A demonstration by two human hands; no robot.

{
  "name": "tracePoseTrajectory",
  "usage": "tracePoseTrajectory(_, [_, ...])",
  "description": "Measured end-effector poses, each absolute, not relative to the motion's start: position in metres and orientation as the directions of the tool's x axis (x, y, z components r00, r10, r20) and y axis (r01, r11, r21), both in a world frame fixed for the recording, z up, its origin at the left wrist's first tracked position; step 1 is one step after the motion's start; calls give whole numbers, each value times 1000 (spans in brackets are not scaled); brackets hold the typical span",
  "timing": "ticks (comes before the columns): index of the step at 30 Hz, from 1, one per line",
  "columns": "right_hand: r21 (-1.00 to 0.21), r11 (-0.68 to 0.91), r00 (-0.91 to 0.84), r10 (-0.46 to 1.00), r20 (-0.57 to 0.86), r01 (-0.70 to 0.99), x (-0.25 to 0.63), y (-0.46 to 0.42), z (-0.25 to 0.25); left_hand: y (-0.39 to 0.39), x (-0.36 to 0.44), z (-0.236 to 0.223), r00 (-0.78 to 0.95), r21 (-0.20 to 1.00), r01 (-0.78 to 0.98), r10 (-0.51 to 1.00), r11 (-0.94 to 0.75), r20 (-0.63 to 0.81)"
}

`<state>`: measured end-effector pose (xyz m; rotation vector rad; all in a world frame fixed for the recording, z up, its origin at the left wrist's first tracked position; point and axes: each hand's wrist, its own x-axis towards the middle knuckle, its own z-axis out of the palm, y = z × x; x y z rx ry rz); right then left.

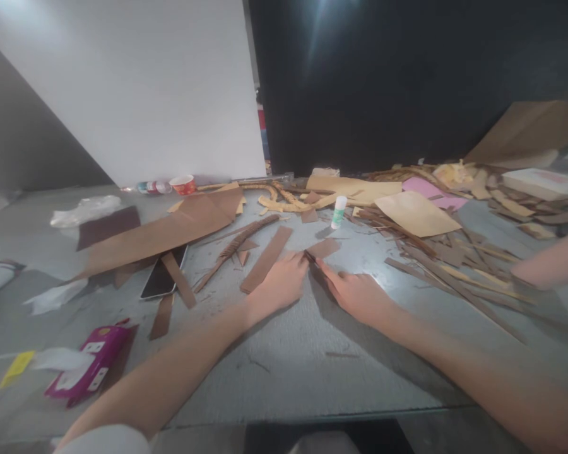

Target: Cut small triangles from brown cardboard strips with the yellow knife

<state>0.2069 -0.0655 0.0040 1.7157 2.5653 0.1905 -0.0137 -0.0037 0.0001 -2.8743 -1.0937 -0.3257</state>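
My left hand [284, 279] is closed, its fingertips at the near end of a small dark brown strip [309, 256], apparently paper. From the other side, my right hand [357, 295] pinches the same strip, index finger extended along it. Just beyond the fingers lies a brown paper piece [325, 248]. Beside my left hand rests a longer brown strip [267, 258]. A white and green glue stick [339, 213] stands upright past my hands. To the left lies a twisted brown paper stem [239, 243]. The exact contact of the fingertips is partly hidden.
Leftward are a large brown sheet [170, 233], a phone [159, 277] and a purple tissue pack [92, 362]. Scraps [454, 252] pile up on the right, near another person's arm [556, 261]. A red paper cup [183, 184] sits at the back, by the panels.
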Motion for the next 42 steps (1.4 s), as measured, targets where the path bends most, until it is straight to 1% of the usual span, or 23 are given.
tracePoseTrajectory(5, [100, 367, -371, 929, 14, 925, 206, -65, 3, -3, -13, 0, 725, 6, 669, 654, -744, 216])
tracePoseTrajectory(13, [106, 365, -371, 928, 39, 925, 206, -68, 6, -2, -13, -3, 732, 5, 665, 652, -747, 198])
tracePoseTrajectory(18, [141, 360, -365, 931, 13, 922, 207, -67, 6, -4, -12, 0, 716, 36, 680, 673, -733, 187])
tracePoseTrajectory(25, [178, 389, -390, 920, -27, 904, 205, -68, 13, -5, -11, 4, 709, 24, 693, 688, -720, 151])
tracePoseTrajectory(30, [159, 384, -385, 923, -25, 910, 205, -66, 14, -5, -11, 3, 705, 42, 693, 688, -720, 170])
tracePoseTrajectory(34, [151, 372, -376, 927, -6, 916, 207, -63, 15, -3, -12, 3, 716, 30, 684, 679, -729, 161])
tracePoseTrajectory(42, [62, 366, -368, 929, 34, 929, 208, -56, 28, -2, -10, 7, 721, 29, 682, 678, -731, 140])
